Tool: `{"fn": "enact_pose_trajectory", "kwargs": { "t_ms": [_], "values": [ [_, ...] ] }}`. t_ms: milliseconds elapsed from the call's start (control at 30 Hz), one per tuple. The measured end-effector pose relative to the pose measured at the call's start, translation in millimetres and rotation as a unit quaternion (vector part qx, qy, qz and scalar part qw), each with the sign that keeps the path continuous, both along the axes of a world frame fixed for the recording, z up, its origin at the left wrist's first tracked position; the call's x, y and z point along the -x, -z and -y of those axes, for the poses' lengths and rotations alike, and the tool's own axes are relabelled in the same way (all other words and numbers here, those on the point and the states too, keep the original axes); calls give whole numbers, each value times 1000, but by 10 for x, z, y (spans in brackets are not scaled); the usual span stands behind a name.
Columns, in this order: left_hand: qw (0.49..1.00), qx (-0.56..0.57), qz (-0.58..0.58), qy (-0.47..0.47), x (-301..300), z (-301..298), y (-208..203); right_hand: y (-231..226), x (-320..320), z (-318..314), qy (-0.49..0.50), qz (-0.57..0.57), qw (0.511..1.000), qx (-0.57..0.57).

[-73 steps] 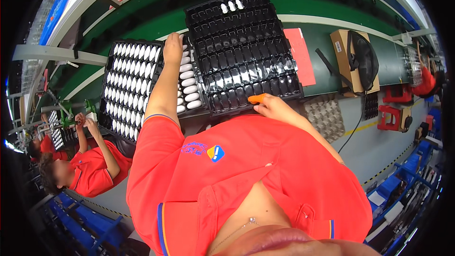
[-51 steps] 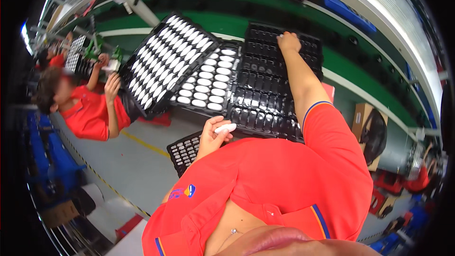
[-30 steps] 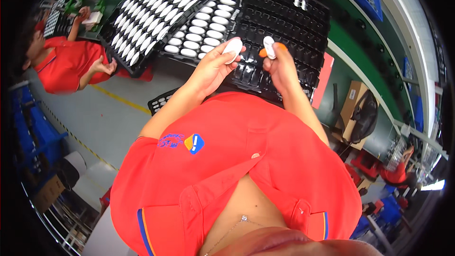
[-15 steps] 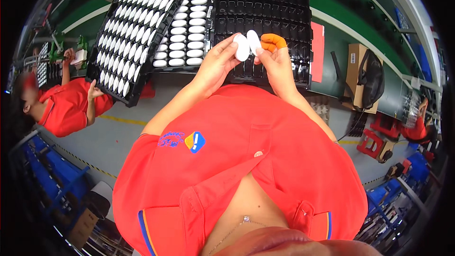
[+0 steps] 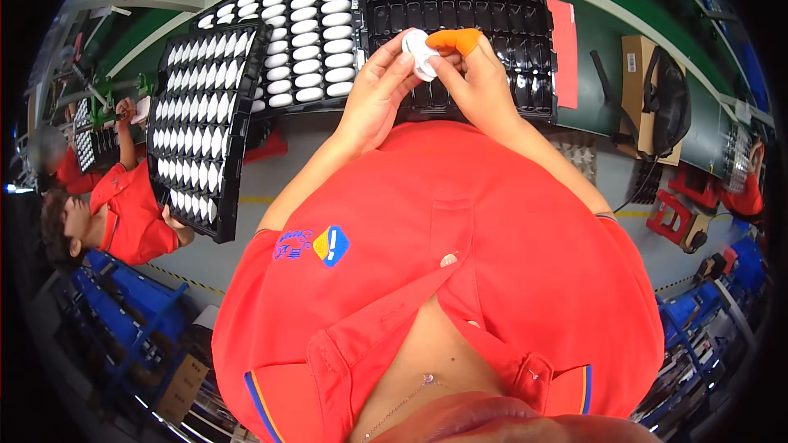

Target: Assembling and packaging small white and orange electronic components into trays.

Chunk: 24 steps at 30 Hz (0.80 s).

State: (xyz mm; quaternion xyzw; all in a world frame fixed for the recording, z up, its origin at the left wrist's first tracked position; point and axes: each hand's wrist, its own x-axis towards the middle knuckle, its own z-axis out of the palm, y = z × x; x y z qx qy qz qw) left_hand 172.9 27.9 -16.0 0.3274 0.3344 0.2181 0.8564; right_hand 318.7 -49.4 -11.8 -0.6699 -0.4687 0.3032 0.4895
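Between my hands, in front of my chest, is a small white oval plastic piece (image 5: 419, 57) with a rounded outline. My left hand (image 5: 379, 97) pinches its left edge with thumb and fingertips. From the other side my right hand (image 5: 476, 78) grips it, thumb against the near face; orange finger covers (image 5: 456, 40) sheathe some of its fingers. Whether this is one piece or two pressed together cannot be made out. Just beyond the hands lies a black moulded tray (image 5: 460, 8) whose visible pockets hold nothing.
Left of it, a black tray (image 5: 359, 33) carries rows of white ovals. A co-worker (image 5: 123, 209) holds another filled tray (image 5: 226, 209), tilted, at my left. A red sheet (image 5: 563, 53), a cardboard box (image 5: 634, 82) and a black bag (image 5: 669, 107) are to the right.
Two white ovals held apart, one per hand, have come together between my fingers. The co-worker's filled tray has moved down and left, baring more of the tray behind it.
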Motion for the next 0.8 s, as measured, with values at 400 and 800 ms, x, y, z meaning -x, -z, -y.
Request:
{"fn": "enact_pose_trajectory", "kwargs": {
  "t_ms": [400, 800],
  "values": [
    [999, 28, 22, 20, -484, -109, 169, 166, -483, -93, -15, 69, 997, -5],
    [997, 5, -79, 26, -719, -215, 236, 328, -667, -155, -68, 82, 994, -8]
  ]
}}
